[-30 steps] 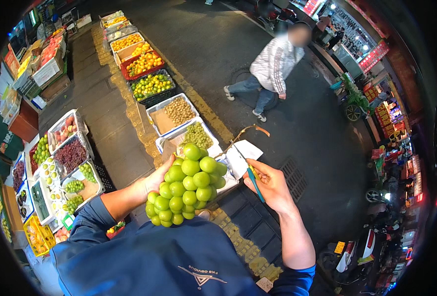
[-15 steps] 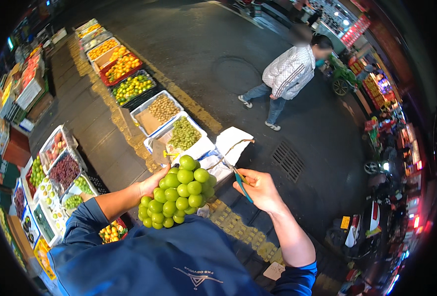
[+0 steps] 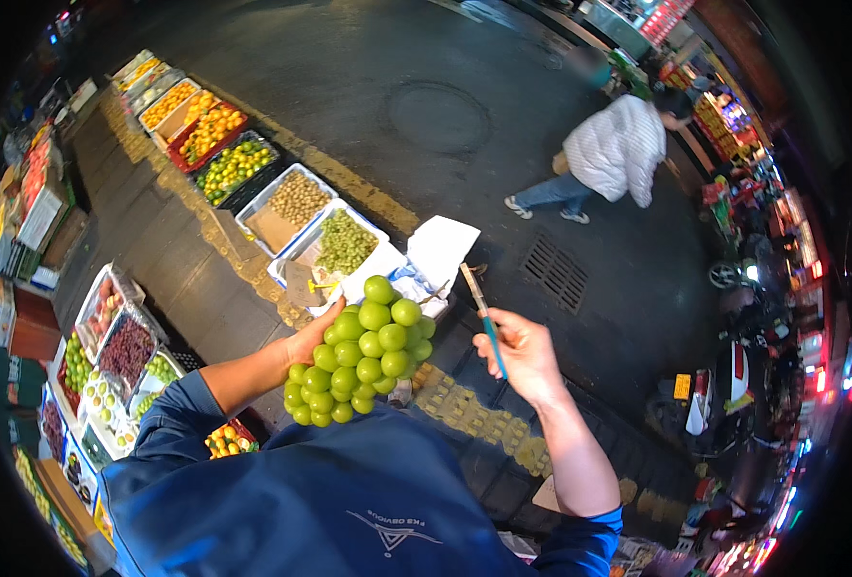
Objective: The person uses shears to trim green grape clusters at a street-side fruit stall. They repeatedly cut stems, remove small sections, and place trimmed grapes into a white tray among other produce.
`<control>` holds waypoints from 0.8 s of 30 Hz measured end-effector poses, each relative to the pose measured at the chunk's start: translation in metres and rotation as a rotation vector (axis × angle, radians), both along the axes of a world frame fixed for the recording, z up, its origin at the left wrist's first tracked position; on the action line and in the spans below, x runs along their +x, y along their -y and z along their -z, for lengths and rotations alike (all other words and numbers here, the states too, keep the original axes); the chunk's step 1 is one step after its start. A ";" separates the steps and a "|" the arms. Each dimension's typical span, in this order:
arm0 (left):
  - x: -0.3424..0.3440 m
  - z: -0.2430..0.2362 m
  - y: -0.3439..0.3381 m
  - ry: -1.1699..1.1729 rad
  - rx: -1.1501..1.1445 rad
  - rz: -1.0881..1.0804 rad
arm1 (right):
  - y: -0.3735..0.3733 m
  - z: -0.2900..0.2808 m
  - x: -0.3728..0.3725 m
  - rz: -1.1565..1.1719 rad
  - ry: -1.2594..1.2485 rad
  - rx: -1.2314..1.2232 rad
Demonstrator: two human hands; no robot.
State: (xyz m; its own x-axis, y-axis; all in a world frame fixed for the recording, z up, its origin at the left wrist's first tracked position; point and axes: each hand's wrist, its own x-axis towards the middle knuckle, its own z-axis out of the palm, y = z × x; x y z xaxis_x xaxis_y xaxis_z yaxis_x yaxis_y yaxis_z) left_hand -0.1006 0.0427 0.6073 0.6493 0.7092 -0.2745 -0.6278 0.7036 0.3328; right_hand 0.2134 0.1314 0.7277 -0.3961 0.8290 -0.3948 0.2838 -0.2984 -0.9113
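A large bunch of round green grapes (image 3: 354, 361) hangs in my left hand (image 3: 305, 341), whose fingers curl round its top and are partly hidden behind it. My right hand (image 3: 524, 351) grips scissors (image 3: 491, 337) with teal handles by the handles, blades upright and tilted away from me, just right of the bunch. A brown stem, partly hidden, shows beside the blades. Beyond the grapes lie a white crate (image 3: 303, 260) with small green grapes and white paper (image 3: 440, 255).
A row of fruit crates (image 3: 232, 200) runs up-left along the pavement edge; more crates (image 3: 99, 308) stand at left. A person in a pale jacket (image 3: 613, 144) walks on the road past a drain grate (image 3: 551, 269). Scooters (image 3: 710, 394) stand at right.
The person in the pale jacket has walked rightward. My scissors have swung more upright, their blades now higher beside the stem. My left hand still holds the bunch.
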 end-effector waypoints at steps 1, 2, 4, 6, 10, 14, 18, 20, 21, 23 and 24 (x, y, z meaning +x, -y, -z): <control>0.001 -0.002 0.001 -0.017 0.012 -0.026 | -0.005 -0.003 0.001 -0.003 -0.072 0.018; 0.003 -0.005 0.003 -0.036 0.024 -0.054 | -0.011 -0.006 0.003 0.043 -0.101 -0.018; 0.007 -0.009 0.007 0.012 0.019 -0.124 | -0.024 -0.012 0.002 -0.008 -0.269 -0.085; 0.011 -0.012 0.011 0.129 0.033 -0.166 | -0.036 -0.015 -0.005 -0.132 -0.442 -0.100; 0.016 -0.010 0.024 0.177 0.073 -0.331 | -0.068 -0.013 -0.048 -0.391 -0.409 0.044; 0.011 -0.010 0.058 0.114 0.058 -0.576 | -0.085 -0.024 -0.115 -0.540 -0.706 -0.094; 0.003 -0.010 0.097 0.328 0.139 -0.762 | -0.054 -0.019 -0.204 -0.676 -0.431 0.068; -0.026 -0.004 0.116 0.386 0.186 -0.808 | -0.021 -0.011 -0.260 -0.739 -0.220 0.301; -0.035 0.000 0.123 0.426 0.216 -0.819 | -0.008 -0.012 -0.280 -0.828 -0.215 0.310; -0.062 0.006 0.151 0.488 0.288 -0.828 | 0.024 -0.023 -0.326 -0.972 -0.202 0.275; -0.078 0.007 0.167 0.488 0.292 -0.855 | 0.039 -0.030 -0.350 -1.033 -0.187 0.258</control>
